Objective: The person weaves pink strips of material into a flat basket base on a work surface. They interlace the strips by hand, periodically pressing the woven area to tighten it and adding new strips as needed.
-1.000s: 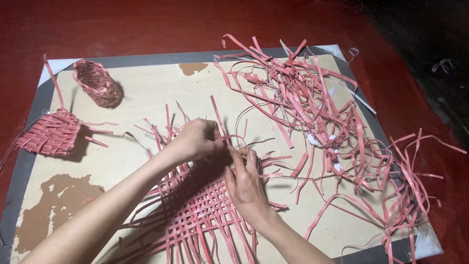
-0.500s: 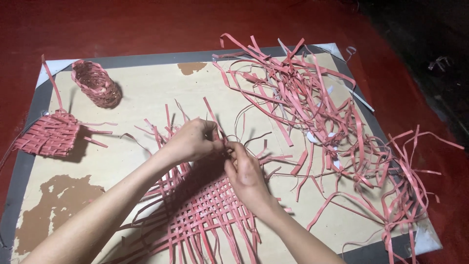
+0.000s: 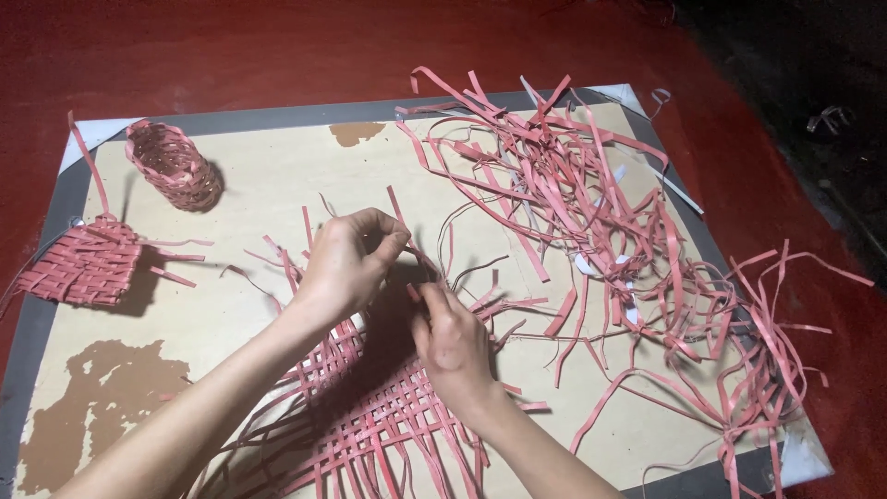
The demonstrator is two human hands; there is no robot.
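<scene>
Head view: a pink strip (image 3: pixel 399 211) is pinched in the left hand (image 3: pixel 346 263), and the woven mat (image 3: pixel 370 416) at the board's (image 3: pixel 268 176) near edge is pressed by the narrowed right hand (image 3: pixel 453 346). Loose strips (image 3: pixel 591 194) are heaped toward the far right corner. Weave may be loosened if pressure slips.

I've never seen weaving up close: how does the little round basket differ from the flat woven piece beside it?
The round basket is a closed tube lying on its side; the flat woven piece is a spread-out mat with loose strip ends sticking out. The basket looks finished, the mat unfinished. Both are pink strips, on the board.
</scene>
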